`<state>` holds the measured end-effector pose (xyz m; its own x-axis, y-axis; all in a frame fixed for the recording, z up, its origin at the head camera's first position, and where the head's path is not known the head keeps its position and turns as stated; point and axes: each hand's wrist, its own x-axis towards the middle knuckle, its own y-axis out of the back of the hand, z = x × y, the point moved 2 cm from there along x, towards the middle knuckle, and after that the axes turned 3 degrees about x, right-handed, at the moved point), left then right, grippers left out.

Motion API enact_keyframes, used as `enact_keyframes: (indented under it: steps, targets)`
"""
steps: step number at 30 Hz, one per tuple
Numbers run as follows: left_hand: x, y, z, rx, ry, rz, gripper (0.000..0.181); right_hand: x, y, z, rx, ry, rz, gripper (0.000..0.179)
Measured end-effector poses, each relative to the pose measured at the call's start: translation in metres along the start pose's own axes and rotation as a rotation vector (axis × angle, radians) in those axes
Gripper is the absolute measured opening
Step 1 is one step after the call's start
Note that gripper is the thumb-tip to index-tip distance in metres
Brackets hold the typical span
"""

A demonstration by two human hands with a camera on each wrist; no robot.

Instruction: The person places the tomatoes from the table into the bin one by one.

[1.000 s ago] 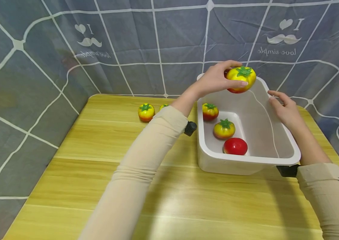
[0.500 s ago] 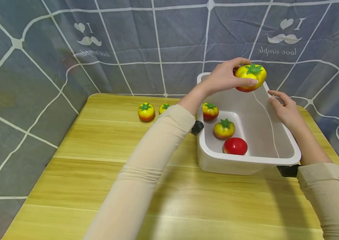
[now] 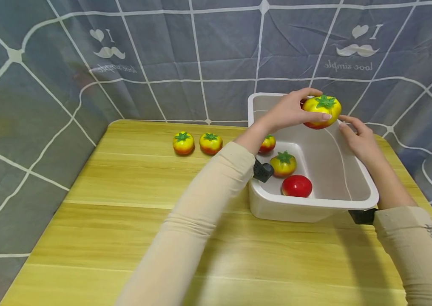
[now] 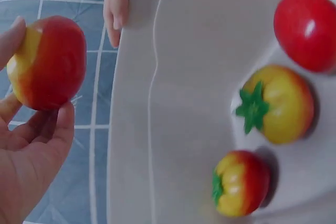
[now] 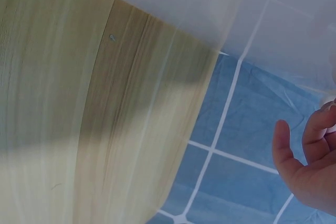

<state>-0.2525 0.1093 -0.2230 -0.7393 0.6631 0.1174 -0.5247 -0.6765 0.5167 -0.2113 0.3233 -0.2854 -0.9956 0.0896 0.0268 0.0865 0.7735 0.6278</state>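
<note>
Far left on the tabletop (image 3: 97,238): two yellow-red tomatoes, one (image 3: 183,143) and another (image 3: 211,143) side by side, apart, leaf caps up. Next, the pale bin (image 3: 315,203), with three tomatoes along its left side: a far one (image 3: 267,145) partly behind the arm, a middle one (image 3: 282,166) with its leaves upward, and a near red one (image 3: 297,186) whose leaves do not show. Farther right, the left hand (image 3: 290,112) holds a tomato (image 3: 322,114) raised by the bin's far right rim; cannot tell whether it is wholly inside the edge. Grip: sides pinched, thumb on the near face, fingers behind. Orientation: green cap up, red base down, stem axis roughly upright; body squat, long axis roughly level, running left to right. Handling, judged from the gloss: probably light, stiff and somewhat slippery, unlikely to be fragile; best held round the widest part, clear of the leaves. Far right, the right hand (image 3: 363,138) touches the right rim with its fingertips; cannot tell whether it pinches the wall.
</note>
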Motion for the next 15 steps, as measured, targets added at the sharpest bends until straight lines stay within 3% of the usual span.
enact_keyframes:
  steps: [6, 15]
  targets:
    - [0.004, -0.015, -0.009, -0.040, -0.003, 0.032, 0.060, 0.001, 0.000, 0.001, 0.000, 0.003, 0.009, 0.060]
    - [0.011, -0.037, -0.019, -0.044, -0.012, -0.011, 0.059, 0.000, 0.000, 0.001, 0.016, -0.022, 0.026, 0.061]
